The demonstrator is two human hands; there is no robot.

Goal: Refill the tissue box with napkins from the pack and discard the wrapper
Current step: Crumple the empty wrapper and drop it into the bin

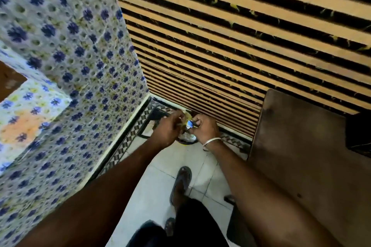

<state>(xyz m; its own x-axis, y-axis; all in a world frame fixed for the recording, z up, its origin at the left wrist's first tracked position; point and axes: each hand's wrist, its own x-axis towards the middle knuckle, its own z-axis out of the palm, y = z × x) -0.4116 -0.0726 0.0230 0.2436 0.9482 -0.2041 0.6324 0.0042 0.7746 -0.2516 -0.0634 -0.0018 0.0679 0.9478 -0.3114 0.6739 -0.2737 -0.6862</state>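
Note:
Both arms reach forward and down into a corner of the room. A crumpled shiny wrapper (189,124), blue and yellow, is squeezed between my left hand (170,127) and my right hand (203,128), whose fingers curl round it. Right below the hands stands a small bin (185,140) on the floor, with white scraps inside and a yellow rim; the hands hide most of it. No tissue box or napkin pack is in view.
A blue-flowered tiled wall (70,66) rises on the left, and a wall of orange and black stripes (230,36) stands ahead. A dark wooden table (297,146) fills the right. My sandalled foot (180,182) stands on the white tiled floor (152,186).

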